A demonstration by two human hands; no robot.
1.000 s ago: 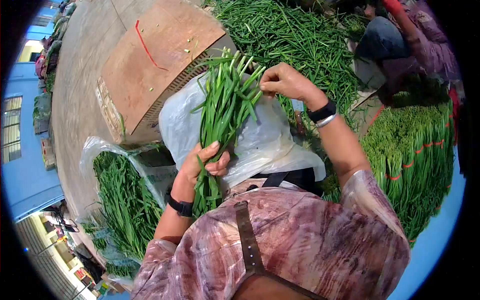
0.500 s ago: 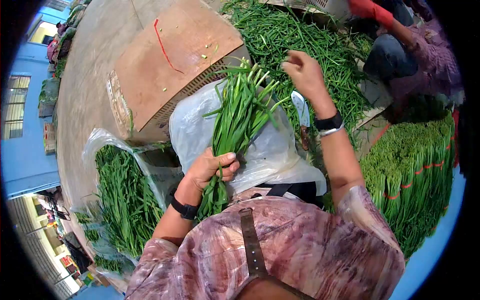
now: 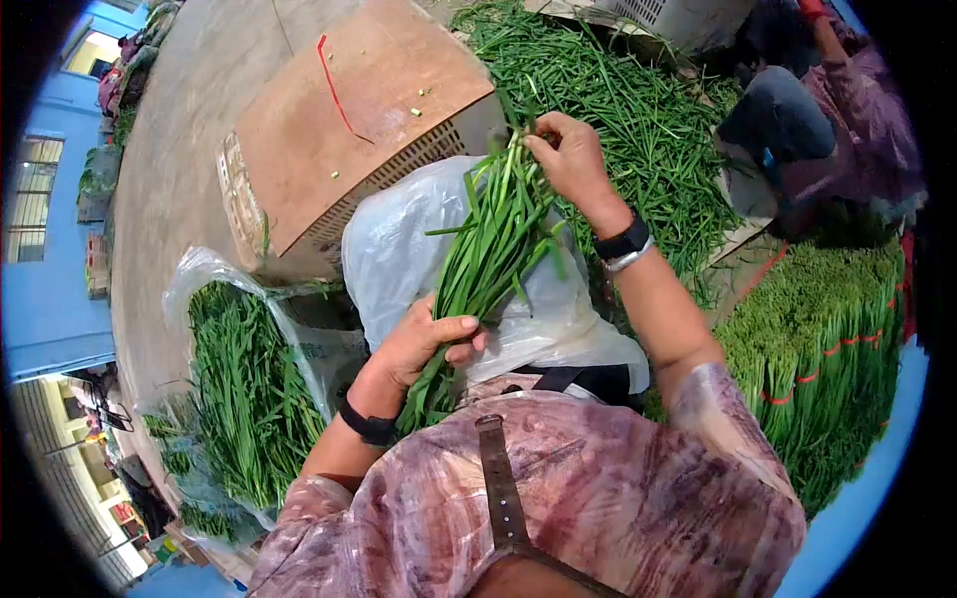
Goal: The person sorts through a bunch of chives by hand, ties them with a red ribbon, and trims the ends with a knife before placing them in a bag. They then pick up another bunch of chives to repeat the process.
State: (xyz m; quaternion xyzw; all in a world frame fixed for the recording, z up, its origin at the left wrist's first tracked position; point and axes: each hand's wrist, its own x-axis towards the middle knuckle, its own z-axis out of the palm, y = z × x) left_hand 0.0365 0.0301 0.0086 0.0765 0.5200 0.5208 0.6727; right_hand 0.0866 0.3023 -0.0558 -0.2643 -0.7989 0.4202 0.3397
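My left hand (image 3: 424,341) is closed around the lower, leafy part of a bunch of garlic chives (image 3: 493,234), long flat green leaves with pale stalk ends pointing up and away from me. At those pale ends, my right hand (image 3: 573,159) pinches the stalks between thumb and fingers. Beneath the bunch, a translucent plastic sheet (image 3: 394,224) covers my lap. My right forearm hides most of the knife that lay beside my lap.
A brown board (image 3: 389,70) with a red strip (image 3: 334,85) tops a crate ahead. Loose green stalks (image 3: 638,130) are heaped at front right. Leaves fill a plastic bag (image 3: 249,389) at left; red-banded bundles (image 3: 817,339) stand at right. Another person (image 3: 847,130) sits at upper right.
My right hand has moved left and closed on the stalk ends. The chive bunch has shifted slightly right, and the other person's red-gloved hand has moved back toward the view's edge.
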